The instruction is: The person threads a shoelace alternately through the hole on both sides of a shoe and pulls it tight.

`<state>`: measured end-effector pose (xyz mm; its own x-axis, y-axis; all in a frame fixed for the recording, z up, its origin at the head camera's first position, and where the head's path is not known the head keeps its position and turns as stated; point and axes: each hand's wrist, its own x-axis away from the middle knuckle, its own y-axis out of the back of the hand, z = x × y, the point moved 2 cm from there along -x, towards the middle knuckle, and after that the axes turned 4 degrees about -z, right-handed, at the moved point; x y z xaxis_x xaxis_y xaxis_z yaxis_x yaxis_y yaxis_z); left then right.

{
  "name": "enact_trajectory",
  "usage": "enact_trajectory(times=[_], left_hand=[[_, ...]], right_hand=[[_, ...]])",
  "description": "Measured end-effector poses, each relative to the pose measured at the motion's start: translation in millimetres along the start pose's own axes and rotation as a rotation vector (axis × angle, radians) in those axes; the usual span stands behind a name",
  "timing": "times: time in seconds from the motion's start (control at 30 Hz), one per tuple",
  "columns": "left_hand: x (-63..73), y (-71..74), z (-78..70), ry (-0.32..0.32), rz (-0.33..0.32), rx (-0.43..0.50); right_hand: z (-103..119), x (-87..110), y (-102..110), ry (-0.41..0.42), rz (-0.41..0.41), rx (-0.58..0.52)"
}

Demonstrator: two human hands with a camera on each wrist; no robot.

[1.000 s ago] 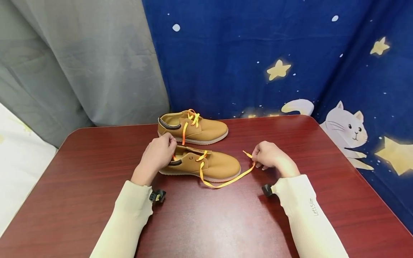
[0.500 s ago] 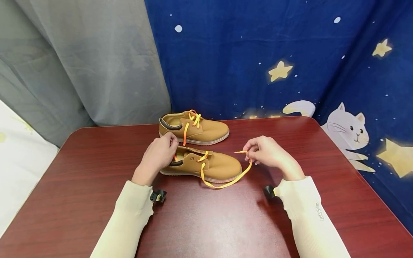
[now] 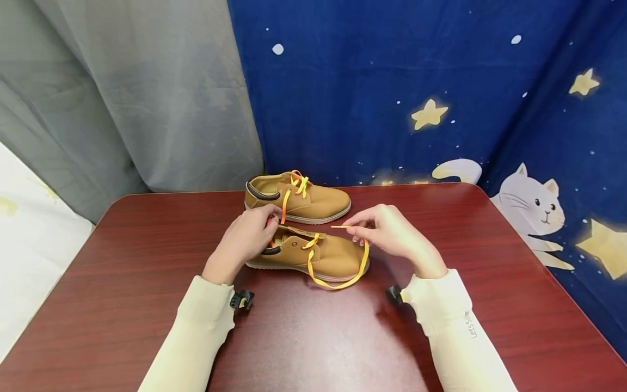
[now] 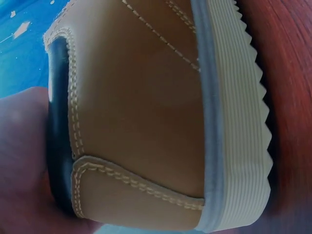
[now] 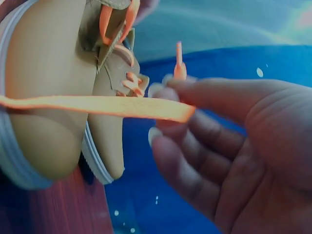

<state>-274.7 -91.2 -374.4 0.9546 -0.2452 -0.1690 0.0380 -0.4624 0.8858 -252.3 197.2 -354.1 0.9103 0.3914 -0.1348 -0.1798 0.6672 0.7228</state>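
Observation:
A tan lace-up shoe (image 3: 338, 256) lies on the table with its toe to the right in the head view. My left hand (image 3: 247, 237) is at its opening, fingers curled at the raised upper edge; the fingertips are partly hidden. In the left wrist view the dark heel collar (image 4: 59, 131) of the shoe is beside that hand. My right hand (image 3: 392, 234) pinches a yellow-orange shoelace (image 3: 337, 286) just behind its tip, above the shoe's toe. The lace tip points left, and the rest loops down in front of the shoe to its near eyelet.
Behind it stands a second tan shoe (image 3: 325, 202) with its lace threaded and a loose end hanging down. The dark red table (image 3: 313, 337) ends at the back against grey (image 3: 186, 109) and blue curtains (image 3: 333, 98).
My right hand has moved left with the lace, bringing its tip over the shoe's toe. My left hand has shifted slightly right along the shoe opening.

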Motion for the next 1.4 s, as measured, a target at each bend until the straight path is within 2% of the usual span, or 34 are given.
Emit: enact_trajectory(times=[0.13, 0.2, 0.4, 0.57, 0.7, 0.8, 0.93, 1.17, 1.4], left_hand=[[0.1, 0.4, -0.9, -0.060, -0.035, 0.039], [1.0, 0.9, -1.4, -0.087, -0.032, 0.067], [3.1, 4.2, -3.2, -0.148, 0.028, 0.139], [1.5, 5.5, -8.4, -0.233, 0.053, 0.192], [1.0, 4.3, -11.8, -0.246, 0.071, 0.225], [0.6, 0.7, -13.1, -0.237, 0.069, 0.149], [-1.2, -3.8, -12.8, -0.231, 0.024, 0.027], [-3.2, -7.9, -13.9, -0.225, 0.000, -0.021], [-2.8, -9.0, -14.1, -0.207, -0.013, -0.051]], right_hand=[[11.6, -11.0, -8.7, 0.096, -0.021, 0.040], [15.6, -16.3, -11.5, 0.113, -0.035, 0.047], [25.4, -29.0, -14.5, 0.155, -0.057, 0.069], [30.3, -36.9, -16.9, 0.216, -0.104, 0.111], [31.9, -40.6, -20.5, 0.228, -0.104, 0.127], [30.0, -41.9, -23.8, 0.210, -0.074, 0.175], [25.8, -43.5, -27.5, 0.196, -0.040, 0.245], [19.0, -46.3, -34.4, 0.179, -0.023, 0.321], [14.1, -49.7, -40.9, 0.169, -0.039, 0.303]])
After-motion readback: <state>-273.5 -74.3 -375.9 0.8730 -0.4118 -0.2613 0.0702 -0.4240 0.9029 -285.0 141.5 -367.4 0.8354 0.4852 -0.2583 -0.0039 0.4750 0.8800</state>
